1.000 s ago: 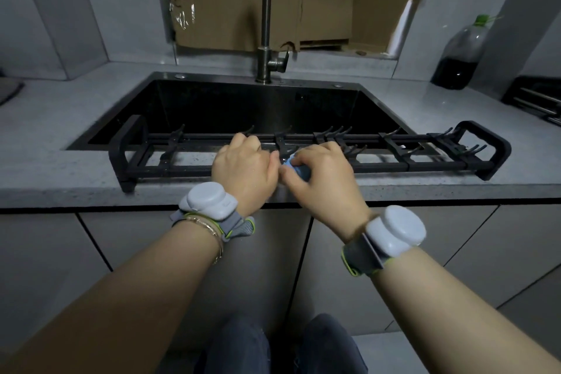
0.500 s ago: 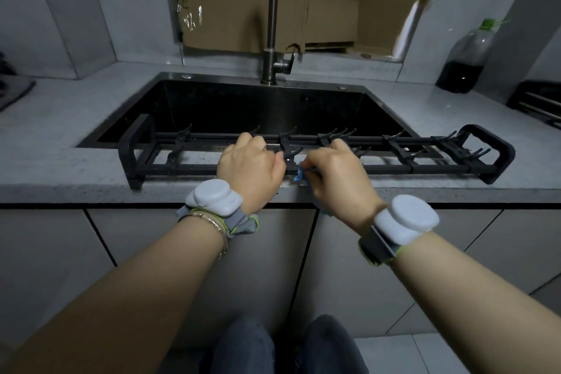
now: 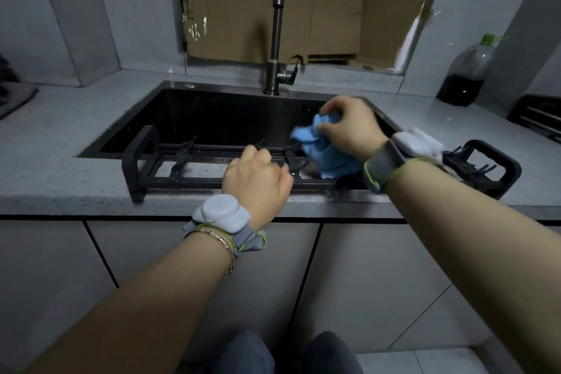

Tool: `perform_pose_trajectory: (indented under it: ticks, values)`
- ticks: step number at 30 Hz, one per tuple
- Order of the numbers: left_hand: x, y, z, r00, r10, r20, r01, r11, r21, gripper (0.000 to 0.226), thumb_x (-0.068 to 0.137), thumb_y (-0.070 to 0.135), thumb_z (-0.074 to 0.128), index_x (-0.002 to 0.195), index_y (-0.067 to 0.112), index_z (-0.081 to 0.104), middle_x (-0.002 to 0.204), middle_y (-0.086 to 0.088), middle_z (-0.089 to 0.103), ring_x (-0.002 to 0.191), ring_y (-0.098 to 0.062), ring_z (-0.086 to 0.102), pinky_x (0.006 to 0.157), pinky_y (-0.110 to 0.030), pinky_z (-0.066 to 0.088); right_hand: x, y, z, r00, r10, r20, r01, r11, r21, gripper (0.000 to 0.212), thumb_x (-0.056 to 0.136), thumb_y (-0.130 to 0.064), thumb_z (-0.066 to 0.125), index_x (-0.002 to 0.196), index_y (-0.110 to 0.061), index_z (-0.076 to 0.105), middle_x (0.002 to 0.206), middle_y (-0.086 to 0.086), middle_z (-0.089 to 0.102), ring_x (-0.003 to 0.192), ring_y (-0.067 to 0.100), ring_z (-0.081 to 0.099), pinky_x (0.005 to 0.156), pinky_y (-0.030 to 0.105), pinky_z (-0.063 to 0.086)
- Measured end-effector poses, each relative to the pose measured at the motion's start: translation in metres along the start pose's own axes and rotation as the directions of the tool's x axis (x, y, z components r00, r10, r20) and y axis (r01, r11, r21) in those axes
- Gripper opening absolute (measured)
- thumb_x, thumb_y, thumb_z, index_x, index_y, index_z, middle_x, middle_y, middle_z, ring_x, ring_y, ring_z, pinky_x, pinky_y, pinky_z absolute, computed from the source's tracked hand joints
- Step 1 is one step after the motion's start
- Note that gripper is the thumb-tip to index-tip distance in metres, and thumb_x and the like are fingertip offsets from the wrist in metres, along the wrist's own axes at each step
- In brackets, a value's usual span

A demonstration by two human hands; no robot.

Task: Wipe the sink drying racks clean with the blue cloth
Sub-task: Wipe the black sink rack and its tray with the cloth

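One blue cloth (image 3: 322, 149) in right hand (image 3: 353, 128)

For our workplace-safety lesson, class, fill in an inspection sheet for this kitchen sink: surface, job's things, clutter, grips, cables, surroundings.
Surface: grey speckled stone countertop around a black sunken sink.
Job's things: black metal drying rack spans the sink's front edge; crumpled blue cloth is held above its right half.
Clutter: clear plastic bottle of dark liquid, green cap, on the far right counter.
Grips: left hand holds the rack's bars, fingers curled; right hand pinches the cloth.
Cables: nothing seen.
Surroundings: steel tap behind the sink; brown cardboard sheet against the wall; grey cabinet doors below.
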State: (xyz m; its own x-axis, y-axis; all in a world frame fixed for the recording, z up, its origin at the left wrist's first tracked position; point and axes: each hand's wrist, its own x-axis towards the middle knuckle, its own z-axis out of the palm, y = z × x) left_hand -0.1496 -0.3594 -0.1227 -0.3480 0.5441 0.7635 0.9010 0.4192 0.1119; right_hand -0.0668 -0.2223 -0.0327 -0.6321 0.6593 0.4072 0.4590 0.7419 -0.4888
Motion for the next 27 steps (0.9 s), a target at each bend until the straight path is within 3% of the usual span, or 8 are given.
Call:
perform_pose_trajectory:
  ticks: [3,6,9,12,14,17,22,27]
  values:
    - [0.0,-0.002,0.001,1.0,0.001,0.031,-0.001,1.0,0.004,0.048,0.079,0.027,0.04,0.043,0.005,0.062,0.053,-0.005,0.05,0.059,-0.027,0.055,0.049,-0.026,0.036,0.009,-0.003,0.024,0.927,-0.051,0.372,0.154,0.956,-0.251,0.039,0.08,-0.016,0.068,0.119,-0.015,0.062,0.123,0.006,0.059,0.113,0.022,0.054,0.09,0.024,0.04]
    - [0.002,0.001,-0.007,0.994,-0.008,0.105,0.008,1.0,-0.002,0.043,0.083,0.027,0.041,0.054,0.007,0.065,0.06,-0.005,0.054,0.066,-0.029,0.056,0.055,-0.027,0.032,0.014,-0.004,0.036,0.912,-0.059,0.405,0.214,0.912,-0.35,0.041,0.08,-0.02,0.067,0.12,-0.022,0.062,0.124,0.006,0.059,0.113,0.026,0.054,0.089,0.031,0.045]
    - [0.015,0.002,-0.019,0.965,-0.031,0.261,0.041,0.999,-0.033,0.031,0.093,0.036,0.043,0.109,0.012,0.056,0.102,-0.007,0.057,0.098,-0.028,0.052,0.071,-0.034,0.036,0.014,-0.005,0.038,0.914,-0.071,0.399,0.239,0.89,-0.388,0.038,0.083,-0.023,0.065,0.121,-0.025,0.06,0.122,0.004,0.061,0.114,0.025,0.054,0.079,0.029,0.039]
    - [0.029,-0.004,-0.024,0.944,-0.026,0.328,0.04,0.999,-0.034,0.074,0.081,0.066,0.043,0.134,0.016,0.036,0.127,-0.009,0.043,0.115,-0.029,0.046,0.084,-0.037,0.037,0.013,-0.009,0.035,0.903,-0.089,0.419,0.27,0.878,-0.396,0.035,0.086,-0.024,0.062,0.121,-0.026,0.061,0.121,0.003,0.061,0.113,0.024,0.054,0.074,0.027,0.033]
    - [0.036,-0.009,-0.025,0.884,-0.06,0.464,0.067,0.998,0.003,0.095,0.07,0.079,0.045,0.142,0.019,0.029,0.144,-0.012,0.03,0.132,-0.029,0.032,0.102,-0.042,0.03,0.015,-0.011,0.03,0.894,-0.074,0.442,0.283,0.858,-0.429,0.035,0.086,-0.024,0.062,0.121,-0.026,0.061,0.122,0.003,0.06,0.113,0.024,0.054,0.073,0.026,0.03]
    - [0.039,-0.017,-0.023,0.773,-0.11,0.625,0.171,0.985,-0.038,0.097,0.065,0.081,0.051,0.14,0.021,0.035,0.141,-0.008,0.041,0.128,-0.026,0.04,0.101,-0.037,0.035,0.019,-0.009,0.017,0.891,-0.043,0.452,0.284,0.829,-0.481,0.038,0.084,-0.029,0.066,0.121,-0.027,0.061,0.124,-0.001,0.06,0.114,0.021,0.053,0.073,0.022,0.028]
    - [0.037,-0.015,-0.021,0.786,-0.118,0.607,0.173,0.984,-0.033,0.094,0.063,0.082,0.053,0.134,0.022,0.043,0.133,-0.003,0.05,0.123,-0.025,0.043,0.095,-0.035,0.038,0.021,-0.015,0.019,0.873,-0.016,0.487,0.293,0.816,-0.499,0.033,0.082,-0.027,0.067,0.114,-0.018,0.067,0.116,0.002,0.064,0.106,0.021,0.057,0.07,0.023,0.035]
    - [0.037,-0.016,-0.02,0.795,-0.111,0.596,0.173,0.984,-0.048,0.092,0.063,0.082,0.051,0.134,0.023,0.04,0.134,-0.003,0.049,0.123,-0.025,0.042,0.093,-0.034,0.038,0.018,-0.014,0.032,0.882,-0.058,0.467,0.231,0.918,-0.323,0.032,0.082,-0.025,0.069,0.114,-0.021,0.066,0.116,0.0,0.064,0.106,0.018,0.056,0.073,0.023,0.036]
